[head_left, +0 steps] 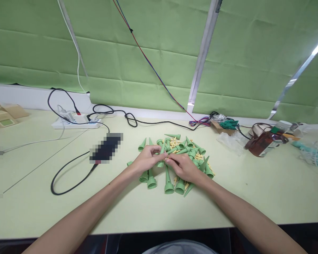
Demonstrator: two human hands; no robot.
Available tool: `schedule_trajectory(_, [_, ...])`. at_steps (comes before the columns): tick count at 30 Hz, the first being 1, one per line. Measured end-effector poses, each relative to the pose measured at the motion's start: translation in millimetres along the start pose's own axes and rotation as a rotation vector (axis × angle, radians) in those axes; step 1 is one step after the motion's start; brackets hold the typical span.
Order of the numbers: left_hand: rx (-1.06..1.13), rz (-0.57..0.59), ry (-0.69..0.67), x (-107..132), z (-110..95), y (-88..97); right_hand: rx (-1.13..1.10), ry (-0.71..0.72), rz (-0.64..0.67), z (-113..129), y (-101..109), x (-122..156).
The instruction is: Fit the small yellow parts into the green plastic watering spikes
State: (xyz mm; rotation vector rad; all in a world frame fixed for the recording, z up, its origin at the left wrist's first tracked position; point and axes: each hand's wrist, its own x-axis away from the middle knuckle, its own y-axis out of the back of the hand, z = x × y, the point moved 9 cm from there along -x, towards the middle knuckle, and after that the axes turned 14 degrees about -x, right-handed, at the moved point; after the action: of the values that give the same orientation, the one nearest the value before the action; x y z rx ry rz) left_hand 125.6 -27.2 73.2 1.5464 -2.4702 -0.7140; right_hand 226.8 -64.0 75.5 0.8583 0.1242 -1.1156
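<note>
A heap of green plastic cones (pixel 175 150) mixed with small yellow pegs (pixel 199 156) lies on the pale green table (pixel 254 190). My left hand (pixel 145 158) is closed around one green cone (pixel 162 155), holding it over the heap. My right hand (pixel 184 166) meets it at the cone's wide end, fingers pinched on something small that I cannot make out. More cones (pixel 169 183) lie in a row just in front of both hands.
A black device (pixel 106 148) with a looping black cable lies left of the heap, with a white power strip (pixel 76 122) behind it. A brown bottle (pixel 262 143), plastic bags and teal parts (pixel 314 153) crowd the right. Green sheeting covers the wall.
</note>
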Motion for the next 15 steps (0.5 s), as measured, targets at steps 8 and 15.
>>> schedule_trajectory(8, [0.017, -0.039, 0.067, -0.6, 8.0, 0.8, 0.011, -0.07, -0.288, -10.3, 25.8, 1.7])
schedule_trajectory(15, [0.04, -0.023, 0.111, -1.0, 14.9, -2.5, 0.008, -0.088, -0.379, -6.3, 35.5, 4.1])
